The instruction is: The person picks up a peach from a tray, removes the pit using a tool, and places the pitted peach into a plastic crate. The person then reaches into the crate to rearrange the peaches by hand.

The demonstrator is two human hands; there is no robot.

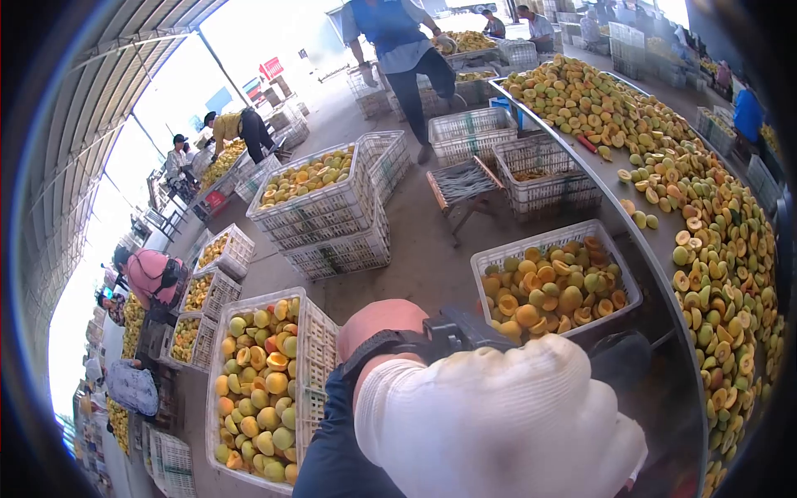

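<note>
My left hand [502,419], in a white knit glove, fills the lower middle of the view close to the camera. Its back faces me and the fingers curl away and down, so whatever they hold is hidden. A black strap with a dark device [465,330] is around the wrist. Behind the hand stands a white crate [627,278] of apricots, many cut in half. Left of the forearm is another white crate [314,365] full of yellow-green and orange apricots [257,398]. My right hand is out of sight.
A long metal table [618,191] heaped with halved apricots [714,307] runs along the right. Stacked crates [332,241], a low folding stool [465,184] and more crates [548,187] stand ahead. A person in a blue vest [390,33] walks beyond; others bend over crates at left.
</note>
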